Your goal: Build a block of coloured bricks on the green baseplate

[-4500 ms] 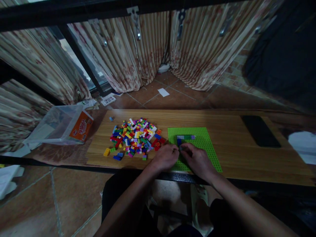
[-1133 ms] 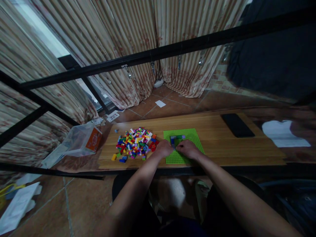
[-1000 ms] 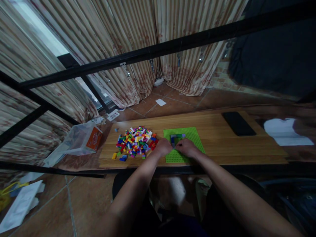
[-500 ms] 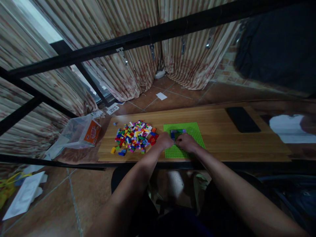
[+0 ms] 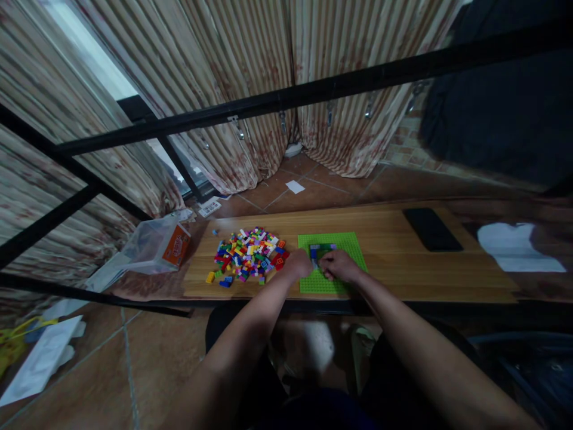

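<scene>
First speaker: Where does the brick build (image 5: 323, 246) lie from your hands?

Second speaker: It sits on the green baseplate (image 5: 332, 285), in the far left part. You have one arm of its L running left to right beyond your fingers, and the other coming from its left end back towards you. The near end of that second arm lies between your left hand (image 5: 301, 264) and your right hand (image 5: 339, 265).

First speaker: Which of your hands is nearer to that end?

Second speaker: Your left, by a little, as far as the view shows; it comes in from the left, over the plate's edge, and its fingertips are just beside the bricks. Your right is close on the other side, below the far row.

First speaker: And how do your fingers stand?

Second speaker: On your right, they are bent, with thumb and fingertips near each other. Whether you pinch a small piece there, I cannot tell. On your left, they are folded and partly hidden, so I cannot tell whether you hold anything.

First speaker: What else is about you?

Second speaker: Loose bricks (image 5: 250, 254) are heaped on the table (image 5: 394, 272), left of your left hand. Well off to your right lies a flat black phone (image 5: 432, 229).
</scene>
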Tool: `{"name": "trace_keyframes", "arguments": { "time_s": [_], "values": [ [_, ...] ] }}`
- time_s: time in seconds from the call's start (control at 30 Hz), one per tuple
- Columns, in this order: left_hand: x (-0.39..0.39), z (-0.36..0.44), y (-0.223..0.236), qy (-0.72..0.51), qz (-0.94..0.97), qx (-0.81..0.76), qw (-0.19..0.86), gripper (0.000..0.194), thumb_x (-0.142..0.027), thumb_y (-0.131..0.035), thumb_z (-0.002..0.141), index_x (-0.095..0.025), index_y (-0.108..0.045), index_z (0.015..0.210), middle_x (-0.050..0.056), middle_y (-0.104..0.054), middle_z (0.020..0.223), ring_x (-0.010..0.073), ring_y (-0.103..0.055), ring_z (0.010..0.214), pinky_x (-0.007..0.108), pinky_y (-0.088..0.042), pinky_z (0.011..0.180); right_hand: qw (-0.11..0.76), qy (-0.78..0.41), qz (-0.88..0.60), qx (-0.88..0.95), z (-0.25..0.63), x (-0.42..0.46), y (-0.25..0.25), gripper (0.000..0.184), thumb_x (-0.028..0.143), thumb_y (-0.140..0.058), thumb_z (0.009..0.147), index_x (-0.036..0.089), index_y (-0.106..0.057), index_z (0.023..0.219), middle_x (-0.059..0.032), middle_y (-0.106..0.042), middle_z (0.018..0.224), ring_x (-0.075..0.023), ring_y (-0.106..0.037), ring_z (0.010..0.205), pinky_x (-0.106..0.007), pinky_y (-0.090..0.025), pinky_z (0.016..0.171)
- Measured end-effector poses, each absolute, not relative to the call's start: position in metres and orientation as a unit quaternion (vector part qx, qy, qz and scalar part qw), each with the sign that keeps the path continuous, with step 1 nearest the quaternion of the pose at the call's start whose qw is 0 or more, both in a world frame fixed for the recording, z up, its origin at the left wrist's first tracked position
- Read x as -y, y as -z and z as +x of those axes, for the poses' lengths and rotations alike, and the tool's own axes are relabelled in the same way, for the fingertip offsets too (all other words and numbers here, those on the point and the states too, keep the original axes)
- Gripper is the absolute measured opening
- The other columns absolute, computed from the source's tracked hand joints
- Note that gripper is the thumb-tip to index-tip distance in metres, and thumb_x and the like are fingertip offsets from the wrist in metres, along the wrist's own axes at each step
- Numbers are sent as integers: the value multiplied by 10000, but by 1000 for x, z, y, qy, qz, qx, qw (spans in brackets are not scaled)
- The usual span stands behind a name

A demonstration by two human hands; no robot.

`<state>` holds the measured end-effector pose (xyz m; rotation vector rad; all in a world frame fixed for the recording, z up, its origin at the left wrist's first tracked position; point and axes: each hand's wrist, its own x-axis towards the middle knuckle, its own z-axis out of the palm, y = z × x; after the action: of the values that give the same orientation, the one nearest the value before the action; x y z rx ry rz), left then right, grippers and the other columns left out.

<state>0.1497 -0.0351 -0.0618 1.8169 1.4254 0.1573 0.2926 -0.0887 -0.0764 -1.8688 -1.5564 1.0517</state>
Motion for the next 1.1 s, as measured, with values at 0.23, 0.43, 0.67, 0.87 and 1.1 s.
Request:
{"name": "trace_keyframes", "arguments": {
  "time_s": [0.23, 0.43, 0.67, 0.87, 1.1],
  "values": [
    [90, 115, 53, -229, 560, -566, 560, 224, -262, -422, 931, -150, -585, 826, 22, -610, 732, 100, -603, 676, 232, -505, 685, 346, -347, -657, 573, 299, 125, 68, 198, 294, -544, 816, 174, -694, 864, -51, -722, 849, -162, -647, 767, -275, -486, 708],
    [132, 122, 57, -322, 294, -452, 778, 322, -440, -603, 873, -118, -608, 876, 86, -656, 846, 127, -635, 714, 240, -536, 670, 331, -349, -511, 713, 277, 165, 51, 308, 238, -646, 796, 237, -650, 1104, -51, -651, 1036, -172, -601, 901, -324, -474, 797],
    [131, 145, 44, -309, 214, -404, 834, 340, -470, -573, 891, -131, -601, 875, 50, -625, 790, 115, -622, 668, 227, -510, 621, 315, -328, -482, 750, 294, 165, 44, 231, 190, -615, 835, 259, -681, 1046, -52, -652, 1054, -207, -583, 1017, -384, -454, 887],
    [128, 150, 40, -338, 380, -498, 702, 259, -389, -647, 829, -172, -606, 964, 52, -650, 931, 142, -653, 790, 273, -502, 754, 391, -342, -569, 637, 318, 152, 40, 352, 218, -632, 784, 249, -628, 1135, -48, -653, 1074, -177, -635, 893, -335, -503, 786],
    [112, 145, 55, -316, 657, -540, 420, 239, -196, -548, 837, -163, -599, 1068, 107, -652, 1093, 215, -611, 1028, 365, -473, 927, 407, -330, -613, 591, 341, 141, 50, 276, 291, -628, 788, 235, -643, 1058, -47, -691, 1066, -198, -668, 925, -330, -512, 801]
  ]
}}
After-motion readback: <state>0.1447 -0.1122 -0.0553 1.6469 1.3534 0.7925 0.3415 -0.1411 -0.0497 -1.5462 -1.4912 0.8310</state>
